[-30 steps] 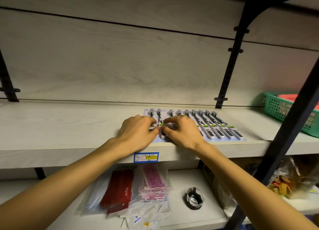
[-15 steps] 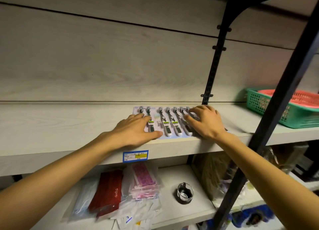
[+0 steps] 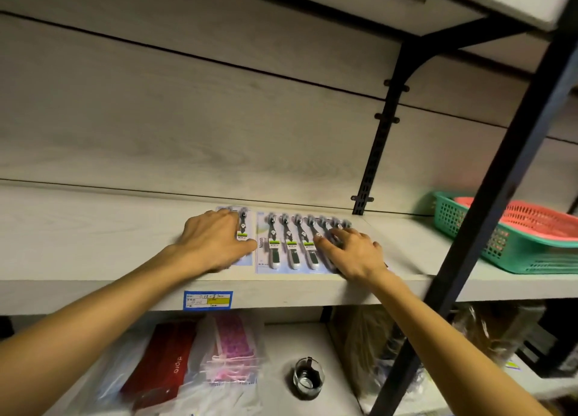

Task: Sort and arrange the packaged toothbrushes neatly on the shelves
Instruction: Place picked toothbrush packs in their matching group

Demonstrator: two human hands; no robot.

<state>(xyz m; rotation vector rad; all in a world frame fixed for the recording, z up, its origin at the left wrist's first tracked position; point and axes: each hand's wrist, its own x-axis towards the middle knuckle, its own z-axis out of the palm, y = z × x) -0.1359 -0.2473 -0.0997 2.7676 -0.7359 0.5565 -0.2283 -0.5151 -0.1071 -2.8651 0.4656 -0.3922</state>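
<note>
Packaged toothbrushes lie flat in a row on the pale wooden shelf [image 3: 93, 234], handles toward me. One pack [image 3: 243, 231] lies at the left, a narrow gap apart from the overlapping row of packs [image 3: 291, 247]. My left hand [image 3: 212, 243] lies palm down on the left pack, fingers fairly straight, covering most of it. My right hand [image 3: 353, 253] presses with spread fingers on the right end of the row and hides the packs under it.
A green basket [image 3: 500, 247] with a red basket inside stands at the shelf's right. A black upright [image 3: 488, 203] crosses in front of it. A blue price label [image 3: 208, 300] sticks on the shelf edge. Below lie bagged goods [image 3: 200, 362] and a small glass jar [image 3: 308, 376].
My left hand has slid the left pack leftward, opening a gap to the row. My right hand has moved a little toward the row's right end. The view has shifted.
</note>
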